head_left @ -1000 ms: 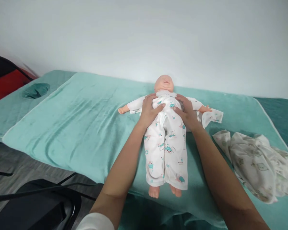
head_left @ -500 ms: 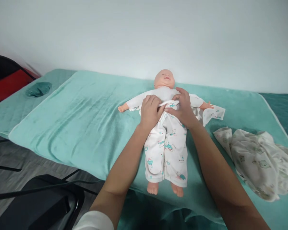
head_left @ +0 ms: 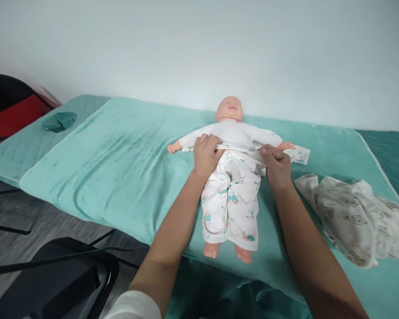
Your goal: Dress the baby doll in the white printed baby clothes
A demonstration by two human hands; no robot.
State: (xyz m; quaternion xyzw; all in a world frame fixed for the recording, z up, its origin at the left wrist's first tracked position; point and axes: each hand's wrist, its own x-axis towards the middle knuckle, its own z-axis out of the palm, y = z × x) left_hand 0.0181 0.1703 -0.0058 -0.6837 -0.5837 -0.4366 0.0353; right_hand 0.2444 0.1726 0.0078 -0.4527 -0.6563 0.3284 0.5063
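Note:
A baby doll [head_left: 229, 109] lies on its back with its arms spread and its bare feet toward me. It wears white printed pants [head_left: 242, 195] over a white body. My left hand [head_left: 206, 155] grips the pants' waistband at the doll's left-of-picture side. At the other side my right hand [head_left: 276, 166] pinches the same waistband, which is stretched between both hands across the belly. A printed cloth sleeve [head_left: 299, 154] shows beneath the doll's arm on the right; the rest of that garment is mostly hidden under the doll.
The doll rests on a green-covered massage bed [head_left: 119, 150] with a face hole [head_left: 60, 122] at the far left. A crumpled printed cloth [head_left: 352, 217] lies to the right. Black chairs [head_left: 60, 274] stand at the near left, and a white wall [head_left: 186, 48] rises behind.
My right hand has moved outward to the right and slightly down, drawing the waistband wide. My left hand keeps its hold at nearly the same place. The view has shifted a little.

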